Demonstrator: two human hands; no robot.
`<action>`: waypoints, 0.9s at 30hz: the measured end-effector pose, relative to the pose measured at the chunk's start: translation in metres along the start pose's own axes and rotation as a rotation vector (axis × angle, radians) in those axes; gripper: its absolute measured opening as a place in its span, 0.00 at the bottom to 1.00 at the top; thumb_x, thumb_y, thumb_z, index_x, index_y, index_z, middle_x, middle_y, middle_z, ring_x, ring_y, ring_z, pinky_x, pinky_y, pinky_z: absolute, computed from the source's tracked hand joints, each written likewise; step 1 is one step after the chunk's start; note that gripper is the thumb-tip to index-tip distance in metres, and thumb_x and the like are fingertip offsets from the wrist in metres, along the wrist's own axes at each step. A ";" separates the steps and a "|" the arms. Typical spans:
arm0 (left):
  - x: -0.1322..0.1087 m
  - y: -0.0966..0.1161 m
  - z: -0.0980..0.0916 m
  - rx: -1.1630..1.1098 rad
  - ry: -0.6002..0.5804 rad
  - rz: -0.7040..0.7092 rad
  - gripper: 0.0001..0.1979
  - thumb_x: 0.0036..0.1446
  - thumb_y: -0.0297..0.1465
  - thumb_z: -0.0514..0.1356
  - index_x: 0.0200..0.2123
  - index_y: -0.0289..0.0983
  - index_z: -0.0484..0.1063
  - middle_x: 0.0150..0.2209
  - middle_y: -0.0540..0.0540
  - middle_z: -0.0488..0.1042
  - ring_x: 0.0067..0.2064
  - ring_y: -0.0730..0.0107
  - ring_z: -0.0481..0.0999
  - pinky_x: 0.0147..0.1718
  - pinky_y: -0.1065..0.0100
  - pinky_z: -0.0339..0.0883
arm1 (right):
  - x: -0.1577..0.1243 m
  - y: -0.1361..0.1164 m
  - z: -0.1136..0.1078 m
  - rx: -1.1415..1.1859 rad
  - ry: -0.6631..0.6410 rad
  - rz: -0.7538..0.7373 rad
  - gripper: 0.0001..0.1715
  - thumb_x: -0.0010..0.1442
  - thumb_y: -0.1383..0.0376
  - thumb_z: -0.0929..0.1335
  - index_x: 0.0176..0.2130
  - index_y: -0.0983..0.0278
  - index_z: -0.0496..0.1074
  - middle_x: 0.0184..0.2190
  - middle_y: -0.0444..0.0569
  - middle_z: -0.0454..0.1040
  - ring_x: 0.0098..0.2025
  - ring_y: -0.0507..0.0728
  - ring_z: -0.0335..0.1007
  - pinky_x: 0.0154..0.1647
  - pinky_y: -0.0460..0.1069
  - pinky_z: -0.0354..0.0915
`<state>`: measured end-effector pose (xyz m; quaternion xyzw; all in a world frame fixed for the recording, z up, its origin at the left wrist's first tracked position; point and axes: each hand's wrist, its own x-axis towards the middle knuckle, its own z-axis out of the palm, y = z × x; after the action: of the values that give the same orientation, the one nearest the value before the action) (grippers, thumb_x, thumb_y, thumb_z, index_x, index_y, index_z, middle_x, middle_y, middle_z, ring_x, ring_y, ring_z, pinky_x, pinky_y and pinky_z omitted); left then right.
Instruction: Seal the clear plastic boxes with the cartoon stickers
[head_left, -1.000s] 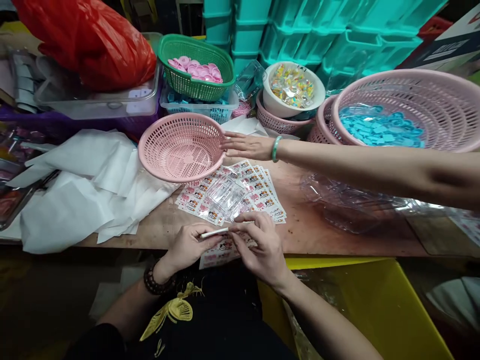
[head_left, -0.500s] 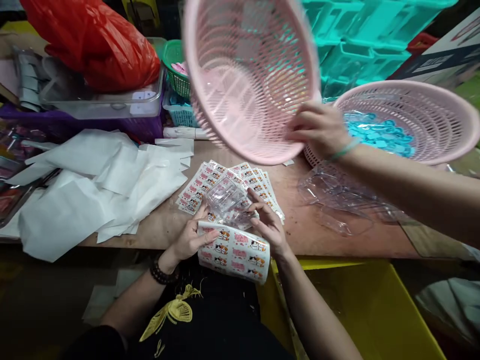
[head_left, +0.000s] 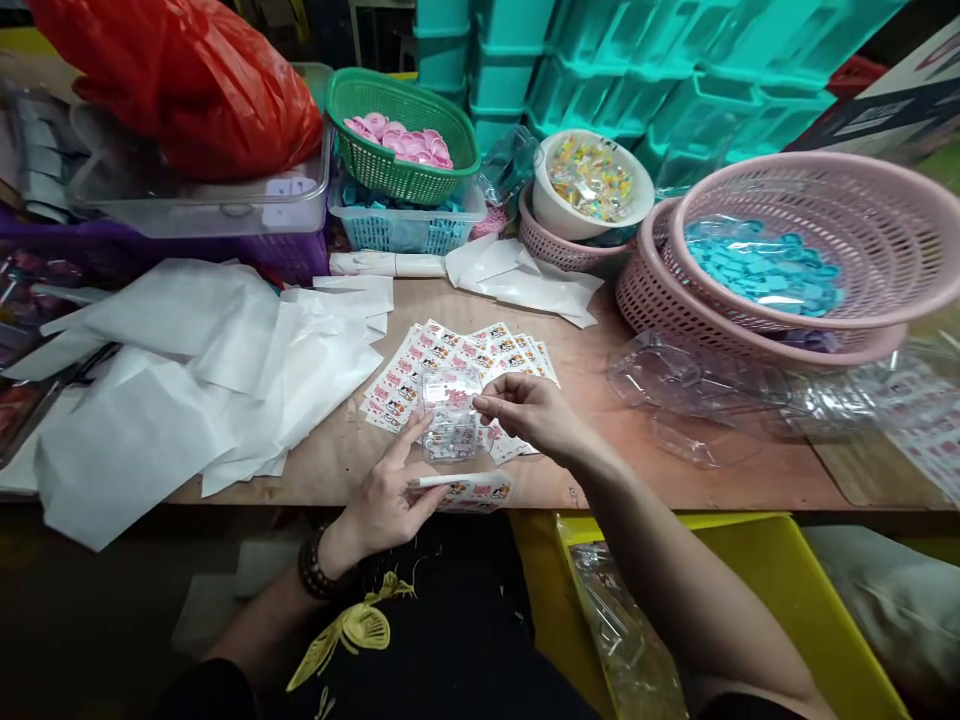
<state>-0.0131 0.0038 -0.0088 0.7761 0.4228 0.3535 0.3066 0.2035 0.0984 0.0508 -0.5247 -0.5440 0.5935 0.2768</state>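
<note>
A curled sticker sheet (head_left: 480,490) with cat and pink prints is in my left hand (head_left: 390,500), between thumb and fingers, at the table's front edge. The left index finger reaches the side of a clear plastic case (head_left: 454,440). My right hand (head_left: 521,405) is pinched at the case's upper right; what its fingertips hold, if anything, is too small to make out. A pink print shows at the case's upper part. Under and behind the case, more sticker sheets (head_left: 401,385) lie fanned out on the table.
White backing papers (head_left: 142,400) are heaped at the left. Pink baskets (head_left: 885,240) with blue pieces stand at the right, beside clear plastic cases (head_left: 652,380). Behind are a green basket (head_left: 405,185), a white bowl (head_left: 562,215) and a yellow bin (head_left: 817,620) below.
The other person's arm and the raised pink basket have left the view, uncovering the bowl and baskets behind. My right hand has closed into a pinch over the case. The held sheet has tilted.
</note>
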 end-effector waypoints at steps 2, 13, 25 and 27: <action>-0.002 -0.004 0.002 0.027 0.014 0.027 0.05 0.62 0.27 0.61 0.37 0.36 0.79 0.70 0.36 0.57 0.71 0.44 0.55 0.66 0.45 0.58 | 0.011 -0.002 0.002 -0.048 -0.062 0.069 0.25 0.45 0.48 0.78 0.24 0.64 0.70 0.17 0.40 0.69 0.16 0.45 0.51 0.16 0.44 0.46; 0.013 -0.010 -0.012 0.011 -0.007 0.128 0.05 0.59 0.26 0.62 0.33 0.36 0.79 0.69 0.36 0.58 0.71 0.43 0.55 0.67 0.41 0.54 | 0.043 -0.025 -0.012 -0.159 -0.149 0.106 0.20 0.48 0.52 0.77 0.24 0.63 0.70 0.16 0.39 0.68 0.16 0.45 0.49 0.16 0.45 0.43; 0.023 -0.011 -0.019 0.007 -0.096 0.128 0.04 0.57 0.26 0.63 0.31 0.37 0.78 0.70 0.38 0.57 0.71 0.43 0.53 0.67 0.39 0.51 | 0.058 -0.023 -0.003 -0.437 -0.110 0.128 0.13 0.54 0.59 0.73 0.24 0.64 0.72 0.21 0.44 0.72 0.23 0.49 0.57 0.26 0.48 0.53; 0.024 -0.011 -0.020 0.012 -0.112 0.131 0.04 0.57 0.26 0.63 0.30 0.36 0.78 0.70 0.38 0.56 0.71 0.43 0.53 0.68 0.39 0.50 | 0.059 -0.023 -0.003 -0.456 -0.115 0.127 0.13 0.55 0.59 0.73 0.24 0.64 0.72 0.21 0.44 0.72 0.23 0.49 0.57 0.26 0.48 0.52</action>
<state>-0.0244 0.0330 0.0007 0.8225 0.3556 0.3261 0.3014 0.1833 0.1583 0.0533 -0.5720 -0.6447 0.5005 0.0822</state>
